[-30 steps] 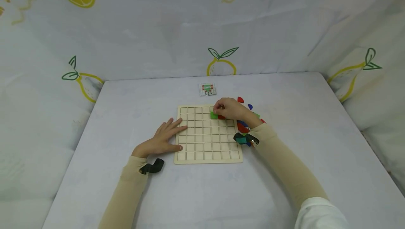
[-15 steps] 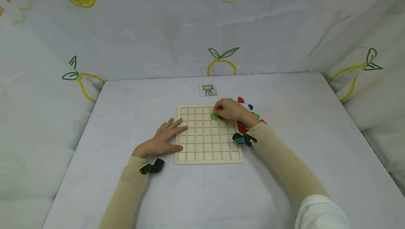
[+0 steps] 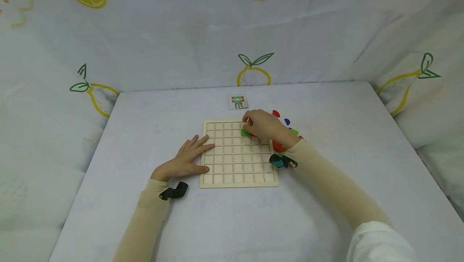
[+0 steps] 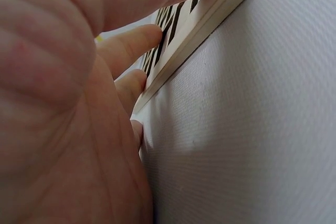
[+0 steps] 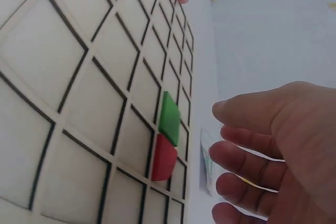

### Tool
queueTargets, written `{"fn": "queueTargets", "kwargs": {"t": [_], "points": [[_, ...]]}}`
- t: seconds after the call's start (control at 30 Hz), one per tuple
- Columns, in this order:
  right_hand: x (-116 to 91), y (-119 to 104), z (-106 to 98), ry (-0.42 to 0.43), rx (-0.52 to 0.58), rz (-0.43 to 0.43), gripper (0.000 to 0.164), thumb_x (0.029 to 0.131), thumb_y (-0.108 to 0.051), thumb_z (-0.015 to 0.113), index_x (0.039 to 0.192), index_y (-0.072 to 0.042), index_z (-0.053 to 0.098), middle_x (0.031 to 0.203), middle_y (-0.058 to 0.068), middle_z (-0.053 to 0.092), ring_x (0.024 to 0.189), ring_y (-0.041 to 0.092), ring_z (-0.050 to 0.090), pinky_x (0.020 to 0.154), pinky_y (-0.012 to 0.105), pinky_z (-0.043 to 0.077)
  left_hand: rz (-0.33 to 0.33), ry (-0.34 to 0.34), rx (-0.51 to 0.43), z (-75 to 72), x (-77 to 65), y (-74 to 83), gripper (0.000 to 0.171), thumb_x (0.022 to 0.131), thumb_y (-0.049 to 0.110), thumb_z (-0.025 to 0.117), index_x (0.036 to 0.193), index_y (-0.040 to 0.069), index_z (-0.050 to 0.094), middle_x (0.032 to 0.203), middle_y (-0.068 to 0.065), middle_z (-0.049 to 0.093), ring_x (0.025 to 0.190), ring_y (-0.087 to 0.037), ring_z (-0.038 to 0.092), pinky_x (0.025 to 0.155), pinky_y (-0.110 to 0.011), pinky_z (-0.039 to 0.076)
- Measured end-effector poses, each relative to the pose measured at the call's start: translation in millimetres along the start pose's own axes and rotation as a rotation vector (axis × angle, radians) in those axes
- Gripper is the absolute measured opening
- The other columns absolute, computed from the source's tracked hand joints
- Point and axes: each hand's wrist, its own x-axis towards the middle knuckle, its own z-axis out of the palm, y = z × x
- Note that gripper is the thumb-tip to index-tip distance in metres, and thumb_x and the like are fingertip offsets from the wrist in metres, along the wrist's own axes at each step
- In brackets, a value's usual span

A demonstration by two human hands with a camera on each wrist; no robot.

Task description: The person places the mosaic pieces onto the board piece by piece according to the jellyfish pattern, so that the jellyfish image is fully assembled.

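A pale wooden grid board [image 3: 233,159] lies on the table. My left hand [image 3: 185,159] rests on its left edge with fingers spread, and in the left wrist view the thumb and fingertips reach over the board's rim. Near the board's far right part, my right hand [image 3: 265,125] hovers with loosely bent fingers. The right wrist view shows that hand apart from the grid, with nothing between thumb and fingers. Side by side in neighbouring grid cells sit a green square piece [image 5: 169,120] and a red piece [image 5: 164,160] with a curved side.
Loose pieces lie right of the board, partly hidden by the right wrist: a red one [image 3: 276,113], a blue one [image 3: 287,121], a green one [image 3: 294,132] and others. Behind the board lies a small picture card [image 3: 237,102]. A white cloth with lemon prints hangs behind the table.
My right hand has drawn up slightly from the green and red pieces, its fingers loosening from their earlier pinched pose. The left hand has stayed in place.
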Motion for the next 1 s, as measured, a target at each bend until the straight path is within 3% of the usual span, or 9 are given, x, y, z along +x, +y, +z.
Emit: {"fn": "queueTargets", "kwargs": {"t": [0.1,0.27,0.53,0.77,1.0], "points": [[-6,2,-12,-0.001,0.073,-0.022,0.031,0.1,-0.028,0.063,0.123,-0.007,0.066,0.103,0.007,0.068,0.084,0.02,0.06,0.072,0.033,0.052,0.006,0.002,-0.002,-0.1,0.1,0.3,0.079,0.09,0.03,0.074,0.158,0.018,0.036,0.173,-0.008,0.008,0.159,-0.037,-0.009,0.126,-0.06,-0.009],[-19,10,-37,0.004,0.148,-0.044,0.03,0.101,-0.027,0.062,0.122,-0.006,0.065,0.102,0.008,0.067,0.083,0.021,0.058,0.071,0.033,0.051,0.016,0.007,0.001,-1.3,-0.3,2.0,0.079,0.09,0.029,0.074,0.158,0.017,0.036,0.173,-0.009,0.008,0.159,-0.038,-0.008,0.126,-0.06,-0.008],[-40,27,-67,0.048,0.164,0.026,0.03,0.102,-0.027,0.06,0.125,-0.008,0.064,0.106,0.009,0.064,0.093,0.024,0.055,0.075,0.033,0.05,0.013,-0.007,0.005,-0.7,1.1,2.6,0.08,0.09,0.028,0.074,0.159,0.018,0.034,0.173,-0.007,0.006,0.159,-0.036,-0.01,0.126,-0.059,-0.009],[-53,47,-75,0.055,0.171,0.068,0.03,0.102,-0.023,0.059,0.125,-0.005,0.063,0.109,0.011,0.066,0.097,0.026,0.056,0.079,0.033,0.051,0.005,-0.009,0.008,-0.1,1.6,2.0,0.08,0.089,0.027,0.074,0.159,0.019,0.035,0.173,-0.005,0.005,0.159,-0.034,-0.01,0.127,-0.058,-0.009],[-62,61,-76,0.063,0.167,0.115,0.032,0.102,-0.023,0.058,0.126,-0.004,0.063,0.113,0.015,0.065,0.104,0.03,0.056,0.087,0.041,0.052,-0.003,-0.008,0.006,-0.3,0.7,2.2,0.08,0.089,0.028,0.074,0.159,0.02,0.035,0.173,-0.005,0.005,0.159,-0.034,-0.011,0.127,-0.058,-0.009]]}}
